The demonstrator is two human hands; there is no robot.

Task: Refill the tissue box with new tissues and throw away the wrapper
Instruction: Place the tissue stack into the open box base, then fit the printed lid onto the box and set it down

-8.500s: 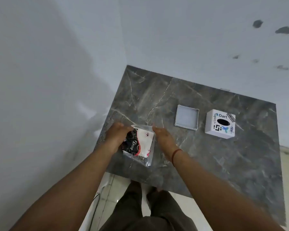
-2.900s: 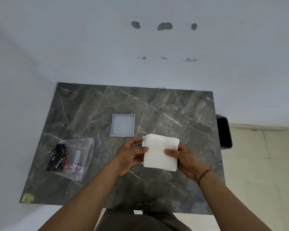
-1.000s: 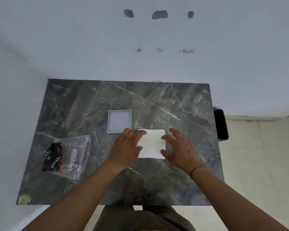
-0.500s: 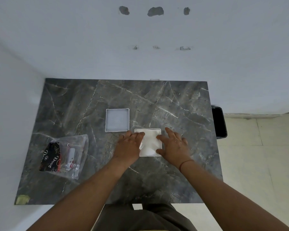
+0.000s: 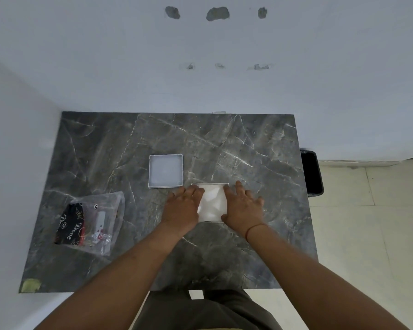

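Note:
The white tissue box stands open side up on the dark marble table, and only its thin rim shows. White tissues fill it, slightly creased. My left hand lies flat against the box's left side, fingertips over the tissues' edge. My right hand lies flat on the right side, fingers spread, also touching the tissues. Neither hand grips anything. The box's white square panel lies just beyond my left hand. The clear plastic wrapper, with black and red print, lies at the left.
A black bin stands on the floor beside the table's right edge. White walls close off the table at the back and left. A bit of yellowish tape sticks to the near left corner.
The tissue stack that I held above the table has gone down into the box. My hands have let go and now lie flat on either side, pressing at its edges.

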